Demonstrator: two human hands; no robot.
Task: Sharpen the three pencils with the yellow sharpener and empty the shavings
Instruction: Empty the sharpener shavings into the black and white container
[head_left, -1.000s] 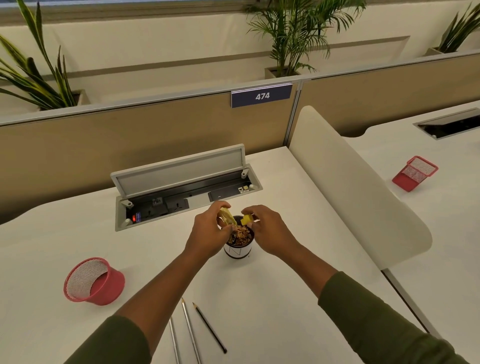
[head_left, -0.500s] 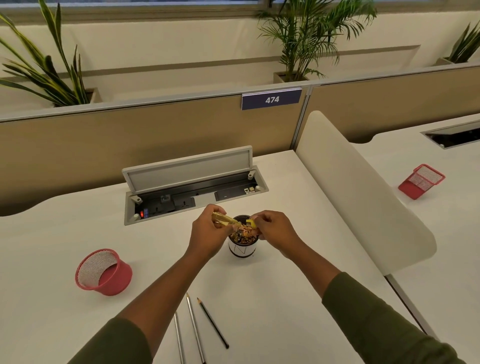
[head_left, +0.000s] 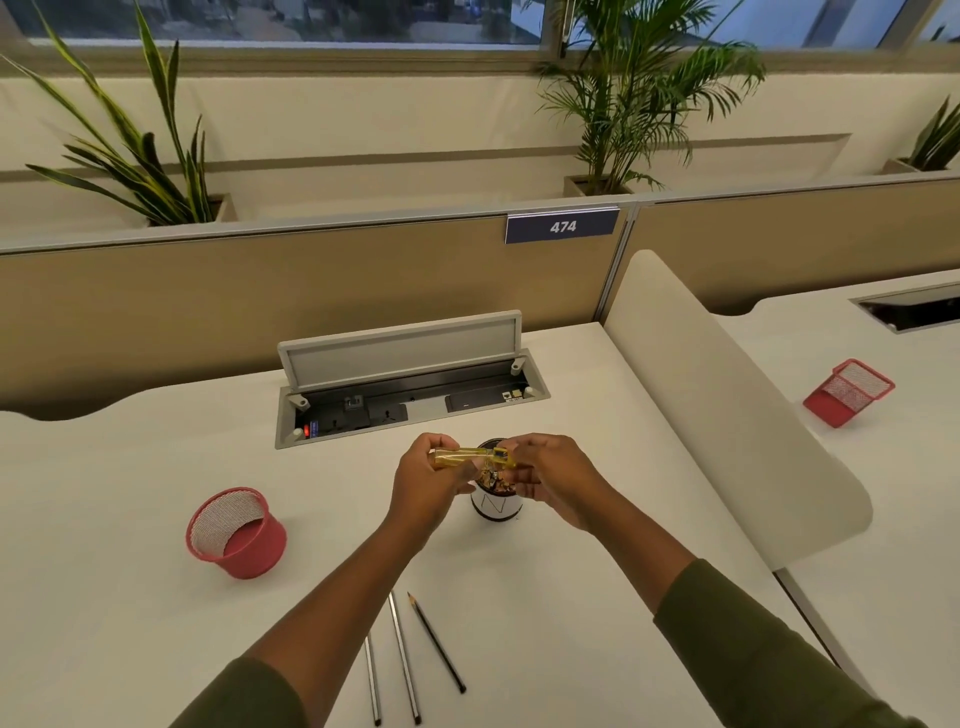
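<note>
Both hands hold the yellow sharpener (head_left: 475, 457) level over a small white cup (head_left: 496, 509) that contains brown shavings. My left hand (head_left: 428, 486) grips the clear yellow shavings case. My right hand (head_left: 550, 475) pinches the solid yellow blade end. The two parts sit joined end to end. Three pencils (head_left: 410, 657) lie side by side on the white desk (head_left: 130, 623) near its front, between my forearms.
A red mesh holder (head_left: 236, 532) stands at the left. An open power socket box (head_left: 410, 389) with a raised lid is behind the cup. A cream divider panel (head_left: 727, 395) borders the right; another red mesh holder (head_left: 849, 392) lies tipped on the neighbouring desk.
The case was tilted apart from the blade end over the cup; the two parts have come together into one level piece. The camera tilted up slightly.
</note>
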